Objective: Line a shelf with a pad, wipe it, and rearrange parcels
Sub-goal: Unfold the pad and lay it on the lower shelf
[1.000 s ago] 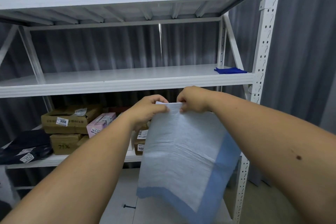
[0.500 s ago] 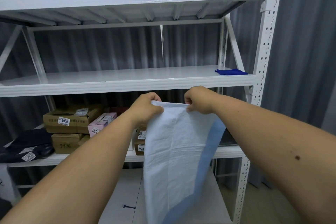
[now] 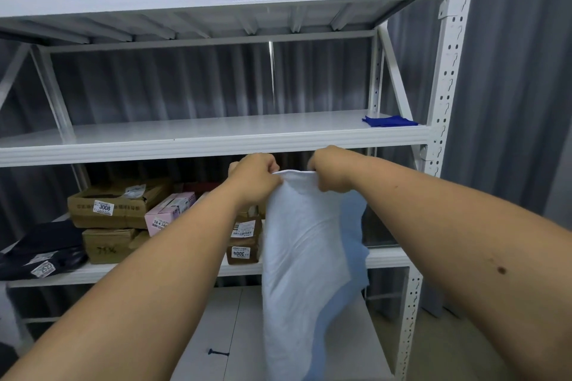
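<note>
On the far left of the lower shelf (image 3: pixel 93 276), dark bagged parcels (image 3: pixel 40 252) are seen lying beside stacked cardboard boxes (image 3: pixel 111 210) and a pink box (image 3: pixel 169 213); more labelled boxes (image 3: pixel 244 244) stand toward the middle, partly hidden by the left forearm. None of these appears to have been rearranged yet, so that step is judged to be still ahead. The middle shelf (image 3: pixel 216 136) above them is bare along most of its length, with no pad laid on it, and lining it is taken to be the step in hand. Wiping is also judged to be undone: the blue cloth (image 3: pixel 389 120) is left folded at the right end of that shelf, untouched.

The pad (image 3: pixel 305 244) is held in the air just below the front lip of the middle shelf, hanging down in loose folds, its white face toward the camera and its blue backing showing along the right edge. It has not been fully spread.

The left hand (image 3: pixel 254 178) is raised in front of the shelf with its fingers curled round the pad's upper edge. The right hand (image 3: pixel 329 168) is held close beside it, fingers likewise clenched on the same edge, both arms stretched forward and up.
</note>
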